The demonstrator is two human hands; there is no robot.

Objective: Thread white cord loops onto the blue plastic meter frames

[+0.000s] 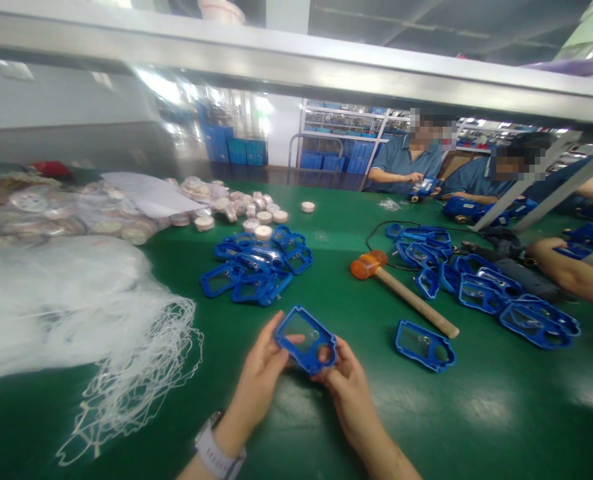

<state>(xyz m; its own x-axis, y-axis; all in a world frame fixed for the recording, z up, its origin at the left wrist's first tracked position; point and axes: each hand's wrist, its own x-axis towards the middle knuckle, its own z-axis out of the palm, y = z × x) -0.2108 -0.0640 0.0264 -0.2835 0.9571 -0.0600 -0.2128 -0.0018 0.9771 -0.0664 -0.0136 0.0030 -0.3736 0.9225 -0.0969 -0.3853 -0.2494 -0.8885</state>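
A blue frame with a clear window and a round hole [305, 365] is held up over the green table, tilted. My left hand [263, 370] grips its left edge, fingers partly behind the window. On the lower right corner, my right hand [347, 380] closes its fingers. To the right, a similar blue frame [439, 365] lies alone on the table. A mallet with an orange head [369, 265] and wooden handle rests beyond it. Behind my hands is a pile of blue frames [261, 293].
White netting [141, 360] spreads at the left. Round white rolls [263, 232] and bagged pieces lie behind. More blue frames [481, 293] and a black cable sit at right. Co-workers sit across and at the far right. A metal beam [296, 57] crosses above the green table [476, 427].
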